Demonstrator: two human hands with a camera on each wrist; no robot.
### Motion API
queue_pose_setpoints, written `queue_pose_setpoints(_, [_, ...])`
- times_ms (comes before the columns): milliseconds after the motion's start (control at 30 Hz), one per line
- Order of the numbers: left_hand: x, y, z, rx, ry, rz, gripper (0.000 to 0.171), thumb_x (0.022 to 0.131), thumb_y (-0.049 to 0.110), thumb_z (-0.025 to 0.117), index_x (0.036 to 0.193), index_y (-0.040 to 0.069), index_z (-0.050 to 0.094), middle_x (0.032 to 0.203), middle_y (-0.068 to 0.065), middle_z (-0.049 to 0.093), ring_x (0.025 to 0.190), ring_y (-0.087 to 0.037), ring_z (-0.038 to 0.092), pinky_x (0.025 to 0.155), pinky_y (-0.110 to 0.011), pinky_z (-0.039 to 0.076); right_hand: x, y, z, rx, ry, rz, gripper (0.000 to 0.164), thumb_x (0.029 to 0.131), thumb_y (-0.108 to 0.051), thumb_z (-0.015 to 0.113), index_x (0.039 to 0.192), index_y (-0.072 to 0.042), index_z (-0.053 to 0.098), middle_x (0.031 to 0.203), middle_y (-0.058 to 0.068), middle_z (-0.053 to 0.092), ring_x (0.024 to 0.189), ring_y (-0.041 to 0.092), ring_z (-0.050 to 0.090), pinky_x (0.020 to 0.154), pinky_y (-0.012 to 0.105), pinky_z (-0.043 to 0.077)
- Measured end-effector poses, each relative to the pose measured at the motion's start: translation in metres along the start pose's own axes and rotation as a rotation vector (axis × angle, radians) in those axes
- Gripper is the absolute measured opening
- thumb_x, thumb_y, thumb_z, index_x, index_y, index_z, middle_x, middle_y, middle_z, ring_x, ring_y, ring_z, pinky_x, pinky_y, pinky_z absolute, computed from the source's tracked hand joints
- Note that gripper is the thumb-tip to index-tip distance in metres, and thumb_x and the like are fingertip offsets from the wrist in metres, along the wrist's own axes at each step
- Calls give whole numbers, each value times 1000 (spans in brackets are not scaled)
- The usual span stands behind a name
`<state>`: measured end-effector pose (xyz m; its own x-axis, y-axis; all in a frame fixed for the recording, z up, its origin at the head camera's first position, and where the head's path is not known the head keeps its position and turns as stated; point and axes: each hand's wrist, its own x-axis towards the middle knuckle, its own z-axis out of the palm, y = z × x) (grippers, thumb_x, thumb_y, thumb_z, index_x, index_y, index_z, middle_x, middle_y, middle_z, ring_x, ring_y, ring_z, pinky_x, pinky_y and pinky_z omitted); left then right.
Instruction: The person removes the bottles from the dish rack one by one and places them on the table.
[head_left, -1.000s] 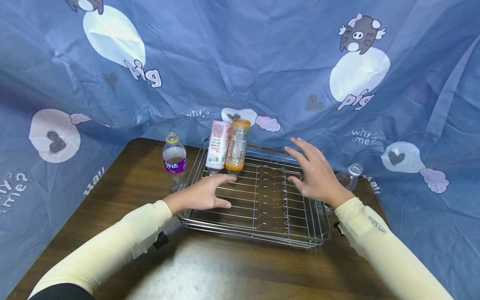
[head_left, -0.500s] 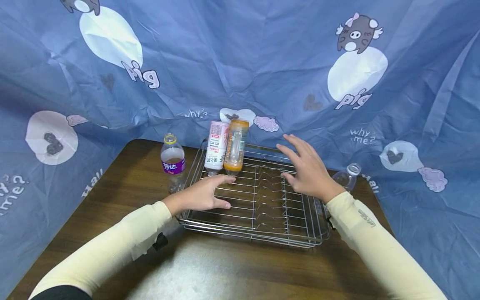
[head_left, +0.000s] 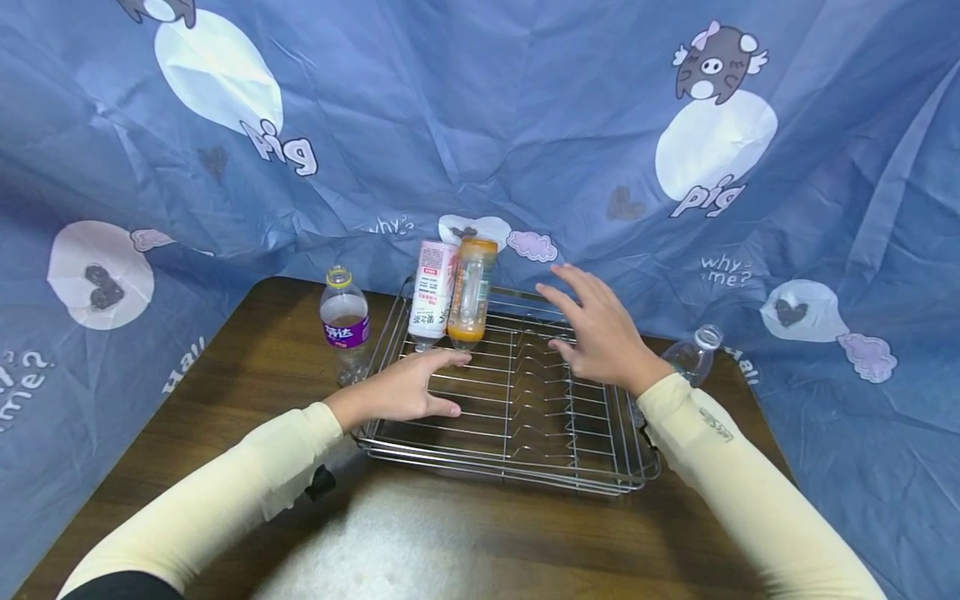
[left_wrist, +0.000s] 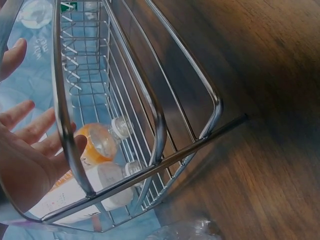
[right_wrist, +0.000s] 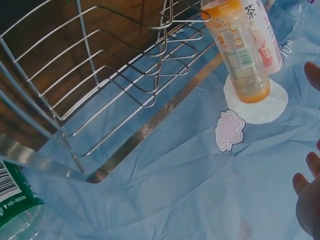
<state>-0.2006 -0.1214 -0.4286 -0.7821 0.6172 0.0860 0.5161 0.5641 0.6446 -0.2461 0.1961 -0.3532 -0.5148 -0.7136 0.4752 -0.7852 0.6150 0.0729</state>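
Note:
My left hand [head_left: 408,385], fingers spread and holding nothing, is over the left part of a wire dish rack [head_left: 504,477]. Just beyond its fingertips, a white-and-pink bottle [head_left: 432,287] and an orange-labelled bottle [head_left: 472,292] stand side by side in the rack's back left corner, necks down. The left wrist view shows their clear necks [left_wrist: 120,127] among the wires. Over the rack's back right part hovers my right hand [head_left: 603,337], thumb and fingers apart, with nothing in it. Only its fingertips [right_wrist: 300,182] enter the right wrist view, at the right edge.
A clear bottle with a purple label [head_left: 345,332] stands upright left of the rack. Another clear bottle [head_left: 693,354] stands to the right, partly behind my right wrist; its green label [right_wrist: 20,197] shows in the right wrist view. A blue printed cloth [head_left: 480,125] hangs behind the table [head_left: 420,533].
My right hand has moved left over the rack, toward the two inverted bottles, its fingers still spread. The left hand and the bottles have stayed in place; the head view has shifted slightly.

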Motion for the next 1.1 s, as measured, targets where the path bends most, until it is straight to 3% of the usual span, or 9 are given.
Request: queue_pose_setpoints(1100, [-1, -4, 1, -12, -8, -2, 80, 84, 31, 83, 150, 6, 45, 146, -12, 54, 136, -31, 48, 116, -49, 33, 17, -5, 24, -50, -59, -61, 80, 73, -13, 84, 145, -8, 50, 154, 18, 41, 144, 39, 34, 119, 56, 24])
